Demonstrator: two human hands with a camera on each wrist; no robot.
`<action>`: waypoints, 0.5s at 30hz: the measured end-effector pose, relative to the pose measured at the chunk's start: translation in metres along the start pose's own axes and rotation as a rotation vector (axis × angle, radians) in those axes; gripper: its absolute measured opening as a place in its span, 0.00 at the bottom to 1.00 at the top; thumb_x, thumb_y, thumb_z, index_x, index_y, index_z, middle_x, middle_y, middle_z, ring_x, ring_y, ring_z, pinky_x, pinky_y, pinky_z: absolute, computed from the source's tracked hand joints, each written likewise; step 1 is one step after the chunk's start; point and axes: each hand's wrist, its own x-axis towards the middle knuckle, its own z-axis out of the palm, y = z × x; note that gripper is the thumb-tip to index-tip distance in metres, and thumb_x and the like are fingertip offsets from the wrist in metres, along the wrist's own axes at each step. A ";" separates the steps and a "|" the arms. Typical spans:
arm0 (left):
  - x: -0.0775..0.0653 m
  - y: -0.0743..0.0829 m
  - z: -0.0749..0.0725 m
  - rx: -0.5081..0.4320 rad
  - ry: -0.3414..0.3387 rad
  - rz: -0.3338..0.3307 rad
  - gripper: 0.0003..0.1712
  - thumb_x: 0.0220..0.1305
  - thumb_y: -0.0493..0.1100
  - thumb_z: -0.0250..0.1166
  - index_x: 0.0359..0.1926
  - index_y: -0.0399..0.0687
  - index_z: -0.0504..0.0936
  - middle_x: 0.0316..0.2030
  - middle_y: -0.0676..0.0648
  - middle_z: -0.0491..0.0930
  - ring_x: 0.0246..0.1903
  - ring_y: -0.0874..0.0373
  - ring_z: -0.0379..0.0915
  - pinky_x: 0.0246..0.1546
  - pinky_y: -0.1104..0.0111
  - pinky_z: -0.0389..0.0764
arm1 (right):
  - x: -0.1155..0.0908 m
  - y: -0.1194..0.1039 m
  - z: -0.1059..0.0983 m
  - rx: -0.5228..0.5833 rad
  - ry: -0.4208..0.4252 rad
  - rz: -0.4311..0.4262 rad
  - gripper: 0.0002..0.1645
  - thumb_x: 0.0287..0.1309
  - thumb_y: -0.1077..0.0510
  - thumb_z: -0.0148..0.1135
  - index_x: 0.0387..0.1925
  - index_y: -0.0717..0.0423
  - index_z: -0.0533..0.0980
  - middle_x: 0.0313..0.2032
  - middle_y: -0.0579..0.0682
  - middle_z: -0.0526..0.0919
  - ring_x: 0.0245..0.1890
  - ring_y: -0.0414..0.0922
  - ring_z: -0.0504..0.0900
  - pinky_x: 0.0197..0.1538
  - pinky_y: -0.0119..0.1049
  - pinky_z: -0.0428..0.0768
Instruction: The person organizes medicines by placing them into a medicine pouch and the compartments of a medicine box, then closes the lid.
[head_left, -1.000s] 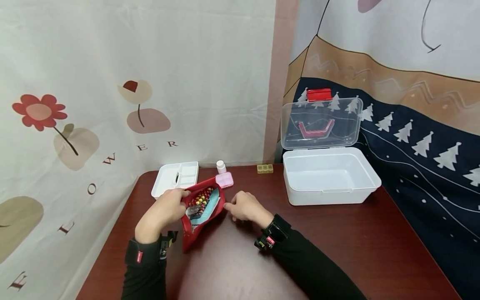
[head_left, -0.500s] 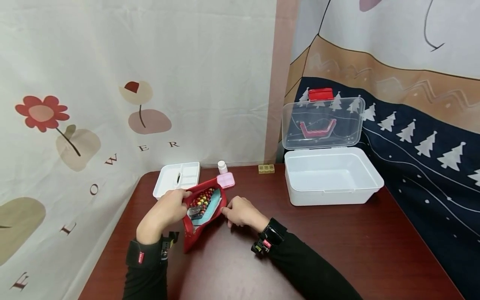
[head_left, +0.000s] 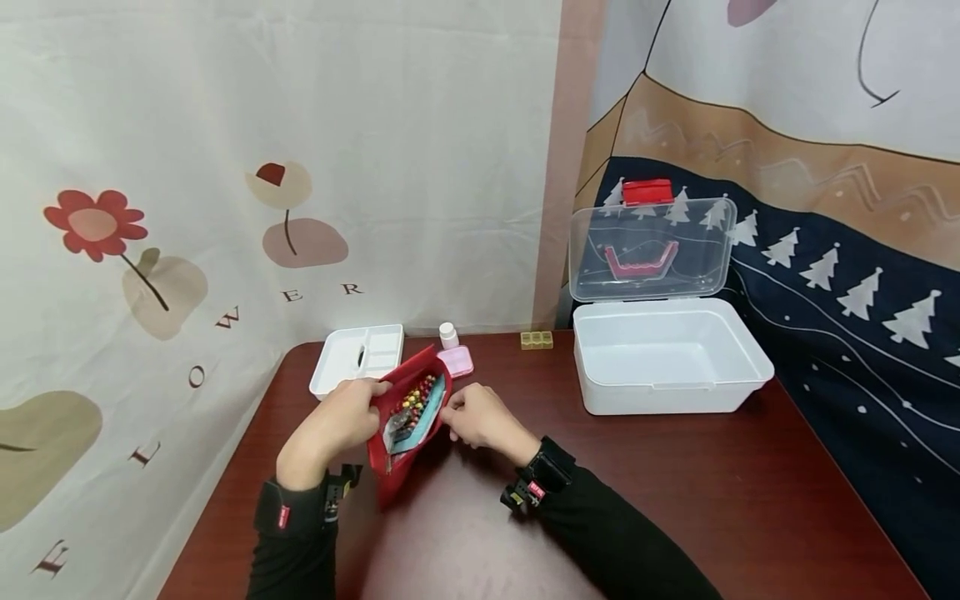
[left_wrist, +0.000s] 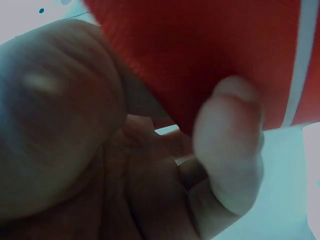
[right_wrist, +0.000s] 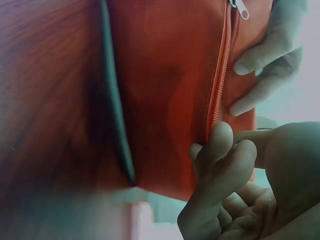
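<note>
A red zip pouch (head_left: pixel 390 487) stands tilted over the table with its mouth gaping. Inside it show red-and-yellow capsules (head_left: pixel 414 398) and a flat light-blue item (head_left: pixel 429 417). My left hand (head_left: pixel 341 425) grips the pouch's left side, fingers on the red fabric (left_wrist: pixel 190 45) in the left wrist view. Thumb and forefinger of my right hand (head_left: pixel 480 417) pinch the pouch's right edge along the zip. The right wrist view shows the metal zip pull (right_wrist: pixel 242 9) at the far end of the teeth, away from the right fingertips.
Behind the pouch are a white compartment tray (head_left: pixel 347 358), a small white bottle (head_left: pixel 448 336) and a pink case (head_left: pixel 456 362). A small yellow pill box (head_left: pixel 536 340) lies at the back edge. To the right, a white bin (head_left: pixel 667 392) has its clear lid (head_left: pixel 652 229) raised.
The pouch's mouth has narrowed and its back edge stands higher. My right hand has shifted slightly left with the edge, while my left hand keeps its grip.
</note>
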 end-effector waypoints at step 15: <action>-0.007 0.017 0.001 -0.048 0.017 0.189 0.29 0.73 0.32 0.63 0.73 0.35 0.80 0.61 0.36 0.87 0.48 0.51 0.83 0.38 0.66 0.84 | -0.032 0.000 -0.058 -0.047 0.026 -0.049 0.17 0.69 0.54 0.61 0.28 0.56 0.87 0.21 0.53 0.89 0.16 0.39 0.80 0.24 0.32 0.75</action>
